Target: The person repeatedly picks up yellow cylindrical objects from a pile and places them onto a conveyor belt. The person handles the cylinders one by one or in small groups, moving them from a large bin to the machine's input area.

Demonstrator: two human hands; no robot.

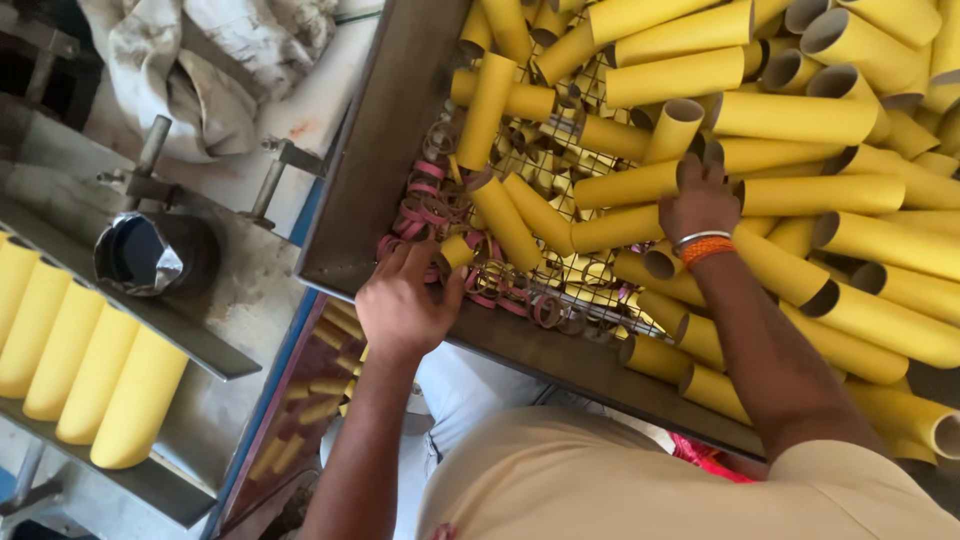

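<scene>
Filling the metal tray point(390, 130), long yellow tubes point(800, 118) risk rolling if disturbed. Right hand point(700, 205) rests flat, open, on them. Left hand point(405, 300) pinches a short yellow tube point(456, 251) above pink rings point(420, 215).

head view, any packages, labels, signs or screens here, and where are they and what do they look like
No packages, labels, signs or screens show.
Yellow tubes: plain cardboard cylinders piled in the metal tray, no visible print.
Left hand: at the tray's near edge, fingers on a short yellow tube piece.
Right hand: resting on the tube pile.
Dark metal cup: left, on the machine, unmarked.
</scene>
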